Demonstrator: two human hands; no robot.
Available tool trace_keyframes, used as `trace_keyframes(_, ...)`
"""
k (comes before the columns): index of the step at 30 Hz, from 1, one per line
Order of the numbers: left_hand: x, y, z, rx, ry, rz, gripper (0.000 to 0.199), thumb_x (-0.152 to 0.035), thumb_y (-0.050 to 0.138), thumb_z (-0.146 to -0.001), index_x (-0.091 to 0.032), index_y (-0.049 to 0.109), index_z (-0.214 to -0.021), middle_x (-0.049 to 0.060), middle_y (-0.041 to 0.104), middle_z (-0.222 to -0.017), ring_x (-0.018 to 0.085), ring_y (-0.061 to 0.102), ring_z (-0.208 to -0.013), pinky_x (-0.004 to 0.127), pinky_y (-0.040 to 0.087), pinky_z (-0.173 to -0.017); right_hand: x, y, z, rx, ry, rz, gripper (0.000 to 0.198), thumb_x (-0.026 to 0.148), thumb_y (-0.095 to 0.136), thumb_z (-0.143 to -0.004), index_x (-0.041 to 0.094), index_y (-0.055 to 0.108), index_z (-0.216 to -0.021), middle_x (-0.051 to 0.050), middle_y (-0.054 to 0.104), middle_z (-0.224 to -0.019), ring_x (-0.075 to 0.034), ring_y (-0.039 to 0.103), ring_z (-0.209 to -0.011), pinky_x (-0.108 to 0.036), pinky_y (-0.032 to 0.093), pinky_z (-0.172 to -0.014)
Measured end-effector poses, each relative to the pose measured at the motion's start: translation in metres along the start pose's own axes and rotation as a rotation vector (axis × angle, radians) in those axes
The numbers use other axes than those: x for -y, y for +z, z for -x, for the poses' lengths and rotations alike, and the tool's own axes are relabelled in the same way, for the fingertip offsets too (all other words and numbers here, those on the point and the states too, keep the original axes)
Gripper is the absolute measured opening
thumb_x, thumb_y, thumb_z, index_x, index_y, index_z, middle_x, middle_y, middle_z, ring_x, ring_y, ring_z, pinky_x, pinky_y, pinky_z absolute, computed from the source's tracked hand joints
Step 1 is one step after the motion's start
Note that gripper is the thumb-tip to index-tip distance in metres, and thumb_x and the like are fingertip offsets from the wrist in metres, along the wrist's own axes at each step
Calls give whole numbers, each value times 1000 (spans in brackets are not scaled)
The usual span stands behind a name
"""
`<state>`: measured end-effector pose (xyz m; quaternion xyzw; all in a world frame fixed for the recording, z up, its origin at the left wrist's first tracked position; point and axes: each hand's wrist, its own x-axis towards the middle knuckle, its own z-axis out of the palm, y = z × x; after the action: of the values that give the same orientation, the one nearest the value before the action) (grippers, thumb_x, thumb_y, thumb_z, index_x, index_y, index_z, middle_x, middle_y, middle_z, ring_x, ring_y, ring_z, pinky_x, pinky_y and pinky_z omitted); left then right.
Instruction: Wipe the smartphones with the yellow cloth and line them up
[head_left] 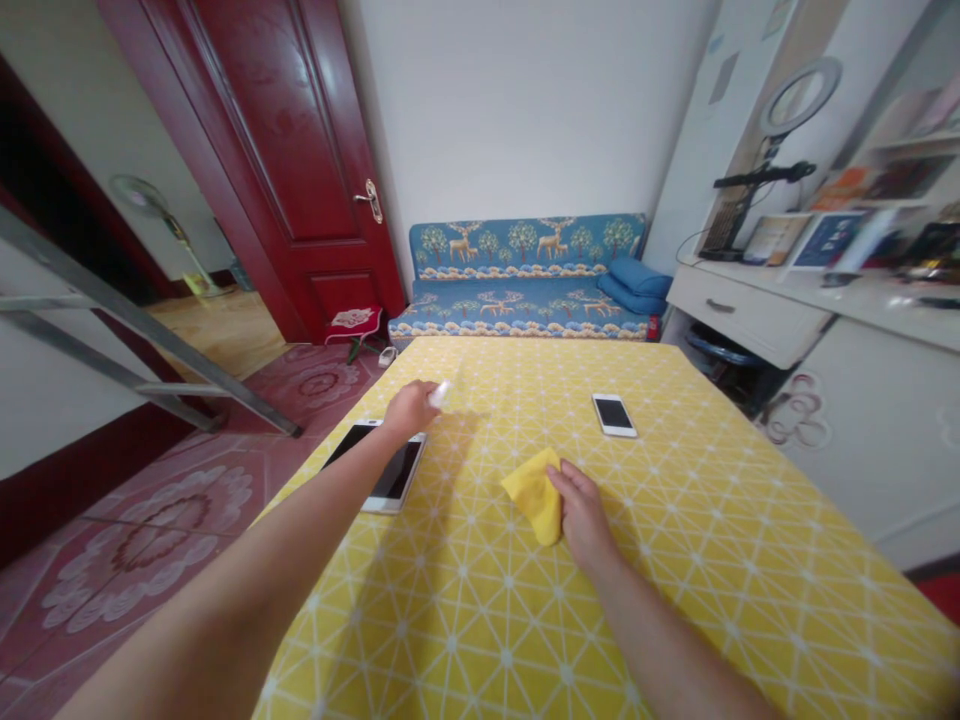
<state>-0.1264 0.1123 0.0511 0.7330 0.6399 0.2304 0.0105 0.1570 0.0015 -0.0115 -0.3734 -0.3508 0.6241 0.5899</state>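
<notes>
My left hand reaches over the far left part of the table, its fingers closed on a small white object. That object is too blurred to name. Beneath my left forearm lie two white-edged devices with dark screens, a nearer one and a farther one, both partly hidden by the arm. In my right hand a yellow cloth is pinched between thumb and fingers, held over the table's middle. Beyond it, to the right, a white smartphone rests face up with its screen dark.
A yellow patterned tablecloth covers the table. Behind it stands a blue sofa with deer print. At the right is a white cabinet bearing a ring light. A metal ladder leans at the left, near a red door.
</notes>
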Motion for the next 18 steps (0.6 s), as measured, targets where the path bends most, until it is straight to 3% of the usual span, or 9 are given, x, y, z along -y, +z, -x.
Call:
trace_keyframes(4, 23, 3, -7, -124, -175, 59, 31, -34, 67, -69, -14, 59, -91, 8, 66, -88, 19, 61, -77, 27, 45, -66, -1, -1, 0, -1, -11, 11, 22, 39, 74, -69, 22, 67, -81, 1, 68, -72, -19, 61, -68, -27, 45, -60)
trace_keyframes(9, 34, 8, 1, -143, -220, 138, 31, -36, 67, -69, -16, 54, -89, 5, 66, -84, 16, 63, -74, 24, 44, -61, -2, -2, 0, 2, -14, 24, 23, 41, 73, -70, 22, 67, -83, 1, 68, -71, -18, 60, -65, -27, 45, -61)
trace_keyframes(15, 30, 1, 6, -90, -226, 158, 55, -35, 74, -62, -13, 54, -108, 8, 68, -92, 19, 65, -81, 26, 48, -68, -2, -2, 0, -8, -22, 51, 22, 41, 73, -70, 23, 67, -81, 2, 69, -73, -19, 61, -67, -27, 45, -63)
trace_keyframes(18, 27, -8, 14, -119, -217, 118, 63, -35, 71, -68, -11, 49, -122, 13, 67, -100, 23, 64, -92, 32, 49, -79, -2, -1, 0, 2, -20, 44, 23, 42, 73, -69, 23, 67, -82, 1, 69, -73, -20, 61, -67, -27, 46, -62)
